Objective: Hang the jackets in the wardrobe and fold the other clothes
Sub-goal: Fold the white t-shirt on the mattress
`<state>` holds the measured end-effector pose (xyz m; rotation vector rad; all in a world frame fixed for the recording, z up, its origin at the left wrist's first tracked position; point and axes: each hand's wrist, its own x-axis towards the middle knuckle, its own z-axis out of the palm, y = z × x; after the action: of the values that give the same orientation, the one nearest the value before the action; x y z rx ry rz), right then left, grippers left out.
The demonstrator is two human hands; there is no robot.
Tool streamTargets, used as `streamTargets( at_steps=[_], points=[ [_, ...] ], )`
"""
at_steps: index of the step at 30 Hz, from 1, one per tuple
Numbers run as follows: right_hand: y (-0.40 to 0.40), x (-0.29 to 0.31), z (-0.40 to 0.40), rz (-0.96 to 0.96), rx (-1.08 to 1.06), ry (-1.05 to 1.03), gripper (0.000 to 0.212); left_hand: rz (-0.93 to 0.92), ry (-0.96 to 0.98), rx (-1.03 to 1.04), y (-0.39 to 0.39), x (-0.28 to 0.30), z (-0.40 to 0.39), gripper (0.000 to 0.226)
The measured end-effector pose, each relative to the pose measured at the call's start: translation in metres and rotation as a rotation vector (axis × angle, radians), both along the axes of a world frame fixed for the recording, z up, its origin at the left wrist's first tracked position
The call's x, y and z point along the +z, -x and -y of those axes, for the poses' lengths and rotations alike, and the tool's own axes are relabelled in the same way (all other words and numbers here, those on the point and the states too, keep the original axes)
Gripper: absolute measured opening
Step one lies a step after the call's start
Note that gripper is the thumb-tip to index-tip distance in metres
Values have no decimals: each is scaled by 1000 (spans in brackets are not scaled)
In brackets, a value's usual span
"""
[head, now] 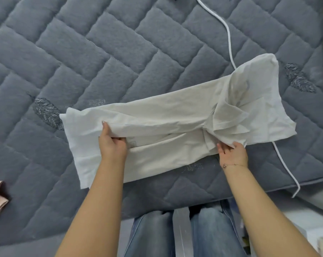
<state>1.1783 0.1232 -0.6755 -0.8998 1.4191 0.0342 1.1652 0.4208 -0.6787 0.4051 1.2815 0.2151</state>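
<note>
Quilted grey bed (101, 52) carries the cream garment (166, 127), spread centrally. Its folded edge is gripped by the left hand (111, 143) at eight o'clock; bunched cloth at four o'clock is cradled by the released right hand (231, 153). Light, limp fabric is best taken at hems.

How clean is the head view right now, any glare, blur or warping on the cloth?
Head view: soft, even light, no glare; the cream garment and both hands, left and right, look sharp; wide-angle bending curves the quilted bedspread toward the edges.
</note>
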Motion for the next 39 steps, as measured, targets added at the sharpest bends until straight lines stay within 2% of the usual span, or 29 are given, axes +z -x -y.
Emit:
streamTargets(
  at_steps=[4, 6, 9, 11, 14, 16, 18, 20, 23, 26, 28, 31, 34, 35, 37, 39],
  points=[
    [2, 3, -3, -120, 223, 253, 44, 39, 56, 113, 16, 6, -8, 33],
    [7, 5, -6, -218, 356, 281, 43, 19, 87, 132, 33, 10, -3, 35],
    [14, 7, -18, -350, 480, -13, 24, 25, 106, 217, 55, 10, -8, 38],
    [20, 5, -35, -345, 490, -152, 15, 57, 91, 276, 62, 6, -27, 36],
    [27, -3, -69, -275, 558, -236, 7, 96, 17, 273, 67, -1, -61, 37],
    [27, -8, -87, -227, 607, -237, 8, 4, -121, 175, 71, -5, -71, 39],
    [28, -10, -99, -202, 666, -180, 16, -207, -293, 68, 76, -8, -69, 48],
    [29, -10, -104, -178, 721, -125, 25, -396, -375, 27, 81, -8, -63, 62],
    [31, -4, -96, -136, 842, -73, 27, -430, -389, -13, 79, -3, -48, 72],
    [25, 12, -74, -45, 1039, 72, 16, -515, -335, 51, 68, 9, -16, 81],
    [16, 24, -50, 58, 1103, 165, 15, -570, -302, 36, 58, 16, 17, 71],
    [-12, 37, -4, 163, 1110, 284, 16, -349, -175, -188, 36, 21, 84, 32],
    [-53, 38, 47, 181, 1104, 429, 17, -172, -139, -553, 8, 25, 151, 19],
    [-68, 36, 62, 183, 1132, 495, 19, -150, -202, -676, -1, 24, 171, 19],
    [-99, 33, 88, 229, 1276, 668, 26, -105, -445, -912, -18, 22, 207, 24],
    [-131, 32, 104, 330, 1466, 832, 36, -53, -693, -1116, -35, 16, 238, 37]
  ],
)
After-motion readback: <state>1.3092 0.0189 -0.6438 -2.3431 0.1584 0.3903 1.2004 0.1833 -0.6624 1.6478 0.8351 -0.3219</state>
